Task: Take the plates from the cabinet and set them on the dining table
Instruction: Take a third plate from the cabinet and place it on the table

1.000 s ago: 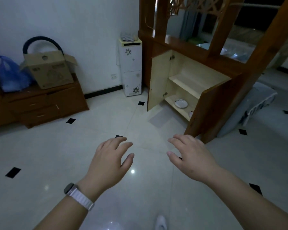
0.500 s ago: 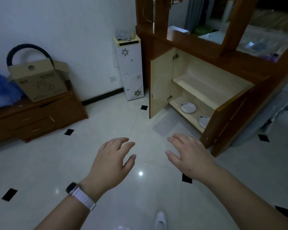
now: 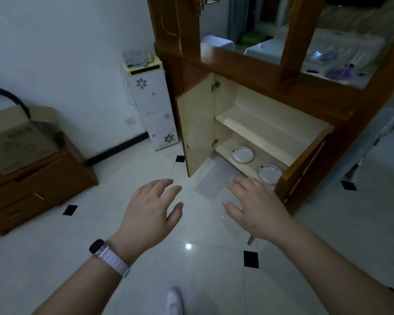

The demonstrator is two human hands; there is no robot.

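Note:
The wooden cabinet (image 3: 268, 123) stands ahead on the right with both doors swung open. Two white patterned plates lie on its bottom shelf: the far plate (image 3: 242, 154) and the near plate (image 3: 269, 173), its right edge hidden by the right door. My left hand (image 3: 151, 211), with a watch on the wrist, hovers over the floor with fingers apart, holding nothing. My right hand (image 3: 256, 204) is also spread and holds nothing, just short of the near plate. The dining table is not in view.
The left cabinet door (image 3: 195, 130) juts out toward me; the right door (image 3: 301, 176) stands close beside my right hand. A white floral water dispenser (image 3: 151, 110) stands against the wall. A low wooden dresser (image 3: 32, 189) with a cardboard box (image 3: 16, 137) is at left. Glossy tile floor below.
I have come closer to the cabinet, which now looks larger. A second plate, first hidden by the right door, has come into view. Both hands stay spread and hold nothing.

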